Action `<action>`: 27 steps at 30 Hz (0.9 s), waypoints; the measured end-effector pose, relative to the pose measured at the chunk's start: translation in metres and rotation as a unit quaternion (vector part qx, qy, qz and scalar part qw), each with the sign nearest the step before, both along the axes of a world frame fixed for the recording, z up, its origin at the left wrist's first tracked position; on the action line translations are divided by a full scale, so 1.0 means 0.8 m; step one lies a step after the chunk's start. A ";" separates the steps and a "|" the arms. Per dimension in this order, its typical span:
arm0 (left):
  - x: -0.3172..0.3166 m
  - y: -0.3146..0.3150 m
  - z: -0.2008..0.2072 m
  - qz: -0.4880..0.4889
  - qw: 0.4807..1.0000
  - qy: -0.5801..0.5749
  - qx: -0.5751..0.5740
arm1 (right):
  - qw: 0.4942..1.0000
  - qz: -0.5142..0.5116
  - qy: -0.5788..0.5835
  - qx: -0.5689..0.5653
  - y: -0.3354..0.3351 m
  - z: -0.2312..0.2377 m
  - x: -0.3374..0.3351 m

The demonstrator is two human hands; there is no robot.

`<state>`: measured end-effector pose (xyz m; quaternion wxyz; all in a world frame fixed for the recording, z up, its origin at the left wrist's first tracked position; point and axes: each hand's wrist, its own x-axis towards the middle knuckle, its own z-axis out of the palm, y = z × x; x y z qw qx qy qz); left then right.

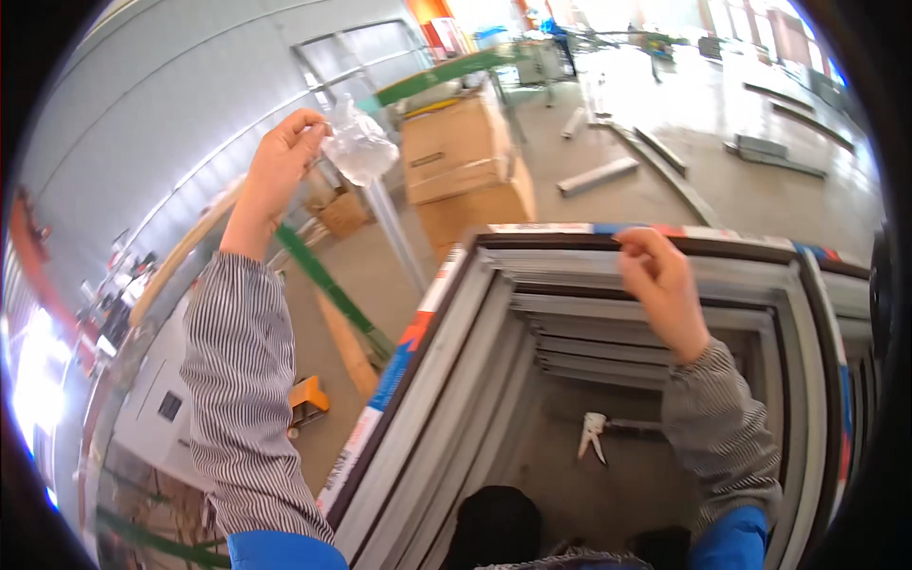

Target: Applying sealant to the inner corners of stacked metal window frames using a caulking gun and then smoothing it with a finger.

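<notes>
My left hand (288,157) is raised at the upper left, its thumb and fingers pinched on a crumpled clear plastic bag (361,147) that hangs to the right of the fingertips. Over the far side of a stack of grey metal frames (560,261), my right hand (662,290) is closed, thumb against curled fingers. What it may hold is too small to make out. Red, white and blue tape (408,332) lines the stack's outer edge. Inside the stack, a caulking gun (594,437) with a white handle lies on the floor, partly hidden by my right forearm.
A large cardboard box (456,157) stands beyond the stack's far left corner. Metal profiles (598,177) lie on the floor at the far right. A green bar (332,290) and an orange object (309,399) are to the left. More frames (855,304) adjoin on the right.
</notes>
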<state>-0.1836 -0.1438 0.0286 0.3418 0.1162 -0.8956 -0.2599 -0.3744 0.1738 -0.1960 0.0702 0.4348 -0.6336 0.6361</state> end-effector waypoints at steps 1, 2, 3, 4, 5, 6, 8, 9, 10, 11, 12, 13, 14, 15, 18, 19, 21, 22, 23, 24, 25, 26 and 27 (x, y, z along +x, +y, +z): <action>-0.024 0.032 -0.019 -0.051 0.998 -0.006 0.026 | 1.000 0.022 -0.013 -0.008 0.010 -0.002 0.006; -0.047 0.064 -0.040 -0.075 0.996 -0.009 0.037 | 0.998 0.044 -0.039 0.000 0.023 -0.005 0.012; -0.067 0.095 -0.059 -0.124 0.991 -0.025 0.034 | 0.996 0.079 -0.043 -0.008 0.034 -0.006 0.015; -0.084 0.125 -0.079 -0.178 0.983 -0.033 0.023 | 0.992 0.085 -0.088 -0.009 0.043 -0.009 0.020; -0.099 0.155 -0.101 -0.242 0.970 -0.024 0.002 | 0.988 0.114 -0.100 -0.034 0.051 -0.012 0.023; -0.117 0.186 -0.121 -0.243 0.969 0.012 -0.035 | 0.982 0.136 -0.129 -0.031 0.060 -0.014 0.023; -0.127 0.234 -0.151 -0.276 0.960 -0.052 -0.023 | 0.977 0.137 -0.153 -0.050 0.080 -0.019 0.021; -0.130 0.257 -0.166 -0.294 0.955 -0.045 -0.005 | 0.969 0.149 -0.181 -0.073 0.090 -0.024 0.021; -0.130 0.270 -0.175 -0.309 0.948 -0.076 -0.017 | 0.952 0.208 -0.203 -0.100 0.102 -0.029 0.020; -0.129 0.284 -0.187 -0.308 0.947 -0.091 0.020 | 0.955 0.202 -0.195 -0.094 0.112 -0.035 0.020; -0.128 0.294 -0.198 -0.303 0.949 -0.084 0.004 | 0.960 0.188 -0.189 -0.079 0.120 -0.042 0.022; -0.126 0.302 -0.209 -0.300 0.951 -0.073 -0.012 | 0.964 0.179 -0.184 -0.070 0.126 -0.050 0.024; -0.123 0.306 -0.220 -0.302 0.951 -0.069 -0.010 | 0.969 0.166 -0.176 -0.050 0.130 -0.057 0.027; -0.118 0.309 -0.233 -0.297 0.950 -0.090 0.040 | 0.970 0.165 -0.175 -0.046 0.132 -0.063 0.029; -0.100 0.321 -0.285 -0.272 0.953 -0.010 0.131 | 0.952 0.187 -0.223 -0.094 0.126 -0.081 0.037; -0.096 0.325 -0.304 -0.250 0.949 0.092 0.168 | 0.953 0.185 -0.223 -0.091 0.123 -0.086 0.040; -0.097 0.330 -0.339 -0.282 0.930 0.089 0.218 | 0.951 0.196 -0.221 -0.097 0.116 -0.096 0.045; -0.097 0.334 -0.354 -0.315 0.890 0.077 0.319 | 0.948 0.187 -0.241 -0.088 0.111 -0.103 0.050; -0.096 0.336 -0.368 -0.342 0.829 0.048 0.440 | 0.951 0.177 -0.240 -0.085 0.107 -0.110 0.052; -0.095 0.334 -0.379 -0.345 0.835 0.063 0.423 | 0.963 0.159 -0.212 -0.054 0.102 -0.116 0.053; -0.094 0.331 -0.387 -0.340 0.816 0.046 0.465 | 0.972 0.141 -0.184 -0.024 0.097 -0.121 0.054; -0.093 0.328 -0.395 -0.344 0.785 0.041 0.514 | 0.972 0.135 -0.192 -0.025 0.090 -0.125 0.057; -0.094 0.323 -0.401 -0.334 0.792 0.030 0.510 | 0.972 0.134 -0.193 -0.020 0.087 -0.126 0.057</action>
